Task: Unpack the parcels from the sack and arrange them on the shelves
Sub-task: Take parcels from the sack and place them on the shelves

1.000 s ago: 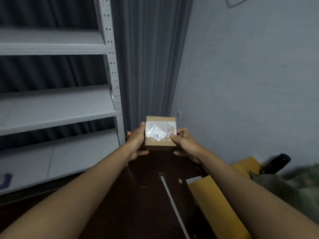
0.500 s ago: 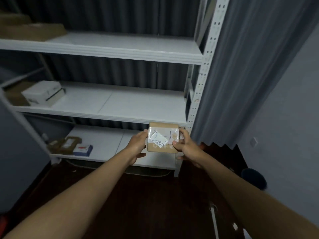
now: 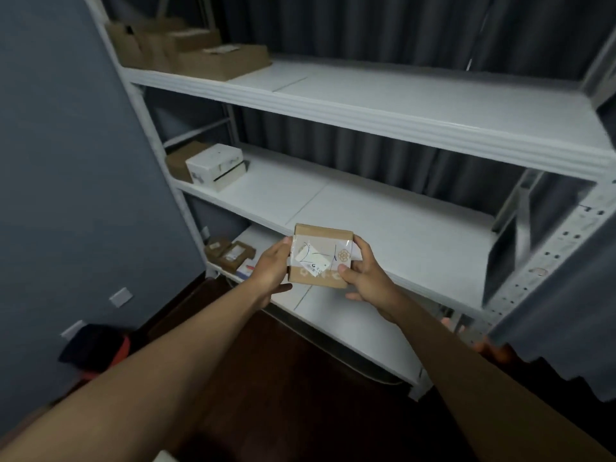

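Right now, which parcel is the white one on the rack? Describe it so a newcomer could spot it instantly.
Start at the white metal shelving rack and go to its middle shelf, far left end. The white cardboard box sits there, directly in front of a plain brown cardboard box. It is the only white parcel on the rack, while the small brown taped parcel is held in both hands.

Brown cardboard parcel under glossy clear tape — matt white metal shelves, dark cloth curtain.
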